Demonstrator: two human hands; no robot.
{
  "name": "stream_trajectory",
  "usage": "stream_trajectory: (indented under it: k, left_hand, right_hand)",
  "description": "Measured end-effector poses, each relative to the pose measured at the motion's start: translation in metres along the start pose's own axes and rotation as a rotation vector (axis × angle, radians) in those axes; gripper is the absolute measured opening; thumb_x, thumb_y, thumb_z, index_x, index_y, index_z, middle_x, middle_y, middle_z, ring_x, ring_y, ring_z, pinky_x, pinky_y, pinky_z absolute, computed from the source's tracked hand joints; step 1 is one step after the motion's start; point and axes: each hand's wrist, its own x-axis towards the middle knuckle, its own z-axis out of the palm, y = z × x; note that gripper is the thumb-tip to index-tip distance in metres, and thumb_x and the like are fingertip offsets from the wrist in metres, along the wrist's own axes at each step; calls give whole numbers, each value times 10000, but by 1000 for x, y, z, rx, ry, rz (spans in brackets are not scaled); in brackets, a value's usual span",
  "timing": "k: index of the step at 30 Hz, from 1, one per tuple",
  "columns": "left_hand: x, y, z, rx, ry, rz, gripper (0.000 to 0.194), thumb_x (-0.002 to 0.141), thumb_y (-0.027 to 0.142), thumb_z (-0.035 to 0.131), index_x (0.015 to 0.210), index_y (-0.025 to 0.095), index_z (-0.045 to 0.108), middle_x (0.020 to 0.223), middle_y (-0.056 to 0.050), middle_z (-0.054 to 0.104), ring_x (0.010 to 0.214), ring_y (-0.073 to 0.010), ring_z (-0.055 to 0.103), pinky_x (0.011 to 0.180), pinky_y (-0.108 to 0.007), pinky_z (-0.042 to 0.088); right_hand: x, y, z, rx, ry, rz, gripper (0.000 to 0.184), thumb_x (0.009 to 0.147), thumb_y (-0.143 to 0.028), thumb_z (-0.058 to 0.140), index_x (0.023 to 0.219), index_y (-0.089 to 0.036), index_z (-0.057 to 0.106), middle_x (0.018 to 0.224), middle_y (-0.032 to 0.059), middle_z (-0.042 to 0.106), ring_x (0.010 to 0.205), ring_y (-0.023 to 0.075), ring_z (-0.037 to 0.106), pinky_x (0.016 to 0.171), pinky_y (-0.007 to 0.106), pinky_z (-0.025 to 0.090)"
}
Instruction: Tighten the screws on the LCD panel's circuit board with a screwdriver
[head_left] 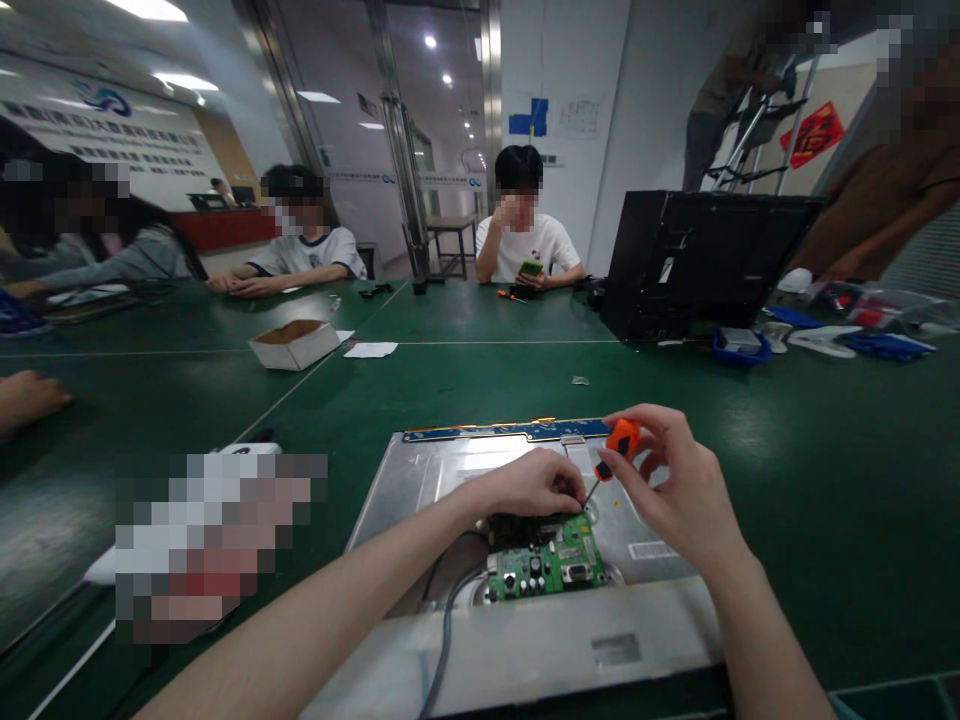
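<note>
My right hand grips the orange and black handle of a screwdriver between thumb and fingers. The screwdriver is tilted, its shaft pointing down to the upper right corner of a green circuit board. Beside the tip, my left hand has its fingers curled and closed; I cannot make out what is in them. The board sits on the metal back of a flat display panel, which lies on the table. A blue circuit strip runs along the panel's far edge. A grey cable comes off the board's left side.
The green table carries an open white box, a paper and a partly pixelated white object at left. A black monitor housing stands back right, near a blue tray. People sit across the table.
</note>
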Motion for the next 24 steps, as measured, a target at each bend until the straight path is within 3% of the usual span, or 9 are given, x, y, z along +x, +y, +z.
stream_trajectory:
  k: [7,15,19,24]
  left_hand:
    - [0,-2,0,16,3,20,33,790,115,709,800,138,730,670,27,616,638,-108,550,620,-193,402]
    - [0,-1,0,33,5,26,52,790,122,695,814,142,736,677,22,630,632,-105,552,596,-186,395]
    - [1,-1,0,33,8,21,46,785,116,698,789,143,735,661,25,622,634,-109,553,602,-188,397]
    - [1,-2,0,13,8,22,54,780,103,699,797,141,734,685,18,643,648,-113,567,626,-195,409]
  right_hand:
    - [2,-3,-4,-35,-68,-71,310,972,-189,498,1272,-263,532,1140,71,619,715,123,656,521,222,545]
    - [2,0,-1,-29,22,-74,275,901,-226,634,1159,-236,541,1056,55,608,656,112,633,485,216,531]
    - [4,-2,-2,-55,30,-91,215,928,-222,598,1142,-245,580,1074,61,602,662,115,647,488,223,541]
    - [3,-3,-3,-44,-9,-82,268,935,-184,551,1196,-247,567,1102,69,637,664,115,655,485,215,543]
